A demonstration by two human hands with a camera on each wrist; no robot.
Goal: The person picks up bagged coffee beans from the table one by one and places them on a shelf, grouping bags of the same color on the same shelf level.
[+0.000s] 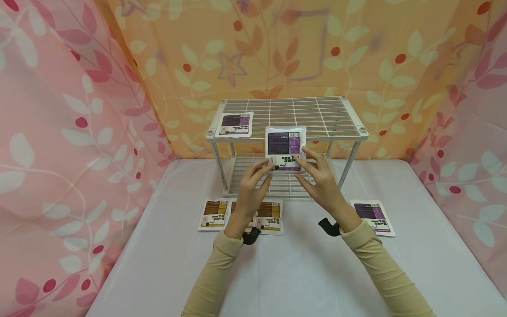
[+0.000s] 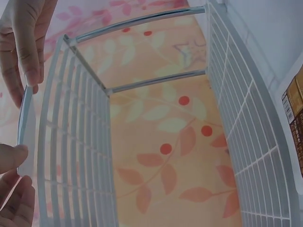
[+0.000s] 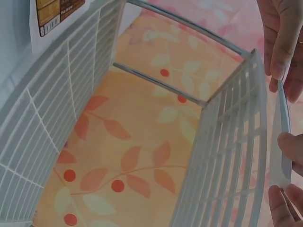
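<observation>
Two beige sleeves (image 1: 222, 273) reach from the lower edge of the head view over the white-covered counter (image 1: 301, 281). Left hand (image 1: 249, 191) and right hand (image 1: 322, 182) together hold a flat white packet with a purple label (image 1: 284, 147), raised upright just in front of the top tier of the white wire two-tier rack (image 1: 340, 119). Fingers (image 1: 264, 166) of the left hand pinch the packet's lower left edge; fingers of the right hand curl against its lower right edge. Both wrist views show the packet edge-on, as a thin pale strip (image 2: 26, 137) between fingertips of both hands, close beside the rack's grid.

On the rack's top tier, at its left front corner, lies a second white packet with a purple label (image 1: 236, 124), flat and well apart from the held one. Its lower tier sits behind the hands.

On the counter in front of the rack, left of centre, lie white packets with brown labels (image 1: 214, 214), side by side and partly hidden by the left wrist. To the right, just beside the right wrist, lies a third purple-labelled white packet (image 1: 373, 216), flat on the counter.

Behind the rack hangs an orange leaf-patterned cloth (image 1: 277, 48); pink leaf-patterned cloth (image 1: 59, 132) closes in both sides.
</observation>
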